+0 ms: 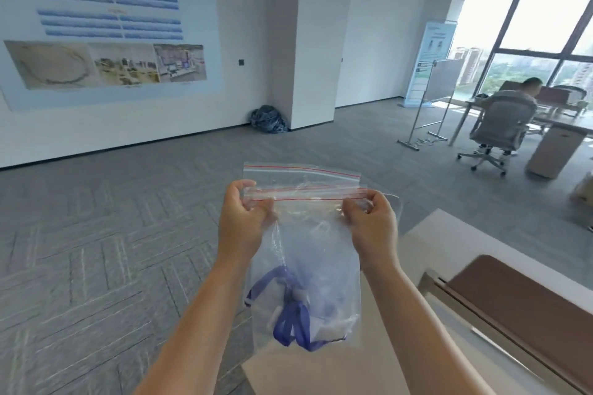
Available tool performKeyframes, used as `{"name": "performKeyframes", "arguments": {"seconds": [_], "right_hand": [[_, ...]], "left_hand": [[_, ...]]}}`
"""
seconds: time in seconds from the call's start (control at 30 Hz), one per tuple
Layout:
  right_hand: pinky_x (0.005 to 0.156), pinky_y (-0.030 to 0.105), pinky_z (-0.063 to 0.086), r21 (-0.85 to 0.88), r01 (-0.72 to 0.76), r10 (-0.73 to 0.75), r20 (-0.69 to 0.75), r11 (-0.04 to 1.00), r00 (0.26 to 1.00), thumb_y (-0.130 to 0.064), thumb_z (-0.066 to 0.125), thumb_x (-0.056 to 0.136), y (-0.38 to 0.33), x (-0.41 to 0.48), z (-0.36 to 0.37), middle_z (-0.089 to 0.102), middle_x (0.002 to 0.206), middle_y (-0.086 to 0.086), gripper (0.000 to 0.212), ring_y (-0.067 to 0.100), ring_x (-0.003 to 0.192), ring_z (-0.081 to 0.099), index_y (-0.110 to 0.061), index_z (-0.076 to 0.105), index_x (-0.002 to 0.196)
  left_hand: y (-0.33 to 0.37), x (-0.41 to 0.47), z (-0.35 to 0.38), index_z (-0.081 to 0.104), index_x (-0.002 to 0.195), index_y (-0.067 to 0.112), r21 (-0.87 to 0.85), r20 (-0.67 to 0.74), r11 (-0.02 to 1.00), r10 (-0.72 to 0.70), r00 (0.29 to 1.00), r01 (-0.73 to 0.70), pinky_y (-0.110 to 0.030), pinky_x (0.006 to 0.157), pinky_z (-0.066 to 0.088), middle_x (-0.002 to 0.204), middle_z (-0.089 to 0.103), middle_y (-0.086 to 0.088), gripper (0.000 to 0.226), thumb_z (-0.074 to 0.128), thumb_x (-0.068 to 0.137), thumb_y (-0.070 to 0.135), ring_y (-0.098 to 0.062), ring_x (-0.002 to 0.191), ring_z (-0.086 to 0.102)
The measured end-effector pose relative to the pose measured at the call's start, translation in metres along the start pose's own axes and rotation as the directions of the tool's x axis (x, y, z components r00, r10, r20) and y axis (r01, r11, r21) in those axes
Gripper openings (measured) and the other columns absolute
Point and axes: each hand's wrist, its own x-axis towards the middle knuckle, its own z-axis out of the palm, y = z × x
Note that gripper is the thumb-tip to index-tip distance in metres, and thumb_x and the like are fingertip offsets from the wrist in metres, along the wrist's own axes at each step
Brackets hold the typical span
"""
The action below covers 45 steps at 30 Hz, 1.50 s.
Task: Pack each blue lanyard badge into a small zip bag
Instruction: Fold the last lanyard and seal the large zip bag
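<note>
Saw, at ten o'clock of the view, a large pale wall poster [106, 29] with blue text bars above three photographs. Looked down on grey herringbone carpet floor [96, 234] from eight o'clock across to the middle. Made out a dark blue crumpled heap [269, 120] near twelve o'clock, against the foot of a white column; could not tell what it was.

Pinched with the left hand [245, 221] the ten o'clock corner of a clear plastic zip bag [308, 250], thumb on the near lip, fingers [266, 207] curled into the film just under the red-lined strip. Held that bag up at the centre of the view, clear of any surface. Saw its mouth parted, the far lip standing higher than the near one. Found the blue ribbon lanyard badge [292, 324] bunched inside the bag at its six o'clock end, ribbon looped around small white parts. Pinched the two o'clock corner with the right hand [372, 228], its fingers [356, 205] likewise curled and pressed onto the film below the strip.

Noted a white desk [426, 244] at four o'clock, below and beside the bag, with a long brown panel [529, 314] along it at five o'clock. Spotted at two o'clock a pale roll-up banner [430, 61], a whiteboard on a metal stand [444, 80] just beside it, and a person [513, 96] seated in a grey office chair [500, 125] before tall windows [539, 19].
</note>
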Motion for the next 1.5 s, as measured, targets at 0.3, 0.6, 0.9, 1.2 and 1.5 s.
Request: {"name": "performKeyframes", "arguments": {"seconds": [0.3, 0.6, 0.9, 1.2, 1.5], "right_hand": [[0.066, 0.034, 0.051, 0.004, -0.044, 0.044, 0.065, 0.999, 0.997, -0.011, 0.070, 0.088, 0.006, 0.019, 0.181, 0.068, 0.069, -0.009, 0.011, 0.007, 0.061, 0.060, -0.020, 0.066, 0.093], [0.059, 0.024, 0.048, 0.037, -0.054, 0.050, 0.114, 0.998, 0.992, -0.010, 0.070, 0.087, 0.021, 0.071, 0.331, 0.068, 0.072, -0.007, 0.011, 0.003, 0.058, 0.057, -0.016, 0.066, 0.096], [0.061, 0.027, 0.050, 0.117, -0.088, 0.075, 0.114, 0.989, 0.991, -0.014, 0.070, 0.088, 0.087, 0.176, 0.457, 0.070, 0.078, 0.000, 0.009, 0.006, 0.063, 0.061, -0.017, 0.067, 0.096], [0.064, 0.033, 0.048, 0.103, -0.105, 0.100, 0.056, 0.989, 0.993, -0.017, 0.069, 0.089, 0.098, 0.314, 0.545, 0.066, 0.073, -0.007, 0.006, 0.011, 0.066, 0.058, -0.021, 0.066, 0.092], [0.062, 0.029, 0.046, 0.016, -0.070, 0.072, -0.210, 0.997, 0.975, -0.013, 0.067, 0.086, 0.144, 0.473, 0.583, 0.063, 0.070, -0.010, 0.010, 0.004, 0.057, 0.053, -0.019, 0.067, 0.094]], "left_hand": [[-0.008, 0.131, -0.121, 0.051, 0.113, 0.028, 0.068, -0.083, 0.997, 0.024, 0.996, -0.018, -0.025, 0.063, 0.056, 0.094, 0.064, -0.009, 0.032, 0.068, 0.091, 0.014, -0.015, 0.067, 0.069], [-0.038, 0.257, -0.198, 0.049, 0.115, 0.026, 0.097, -0.159, 0.995, 0.032, 0.987, -0.016, -0.036, 0.068, 0.059, 0.098, 0.061, -0.010, 0.035, 0.068, 0.090, 0.011, -0.007, 0.058, 0.066], [-0.088, 0.399, -0.217, 0.051, 0.116, 0.016, 0.089, -0.192, 0.996, 0.002, 0.981, 0.015, -0.023, 0.060, 0.057, 0.080, 0.065, 0.006, 0.030, 0.062, 0.093, 0.001, -0.003, 0.057, 0.064], [-0.111, 0.578, -0.191, 0.051, 0.096, 0.035, 0.174, -0.125, 0.985, 0.018, 0.992, 0.004, -0.040, 0.066, 0.056, 0.072, 0.068, 0.004, 0.031, 0.064, 0.088, 0.009, -0.019, 0.062, 0.068], [-0.185, 0.760, -0.094, 0.052, 0.099, 0.025, -0.019, 0.130, 1.000, -0.022, 0.991, 0.025, -0.031, 0.065, 0.054, 0.079, 0.065, 0.000, 0.023, 0.064, 0.090, 0.008, -0.008, 0.060, 0.065]]}}
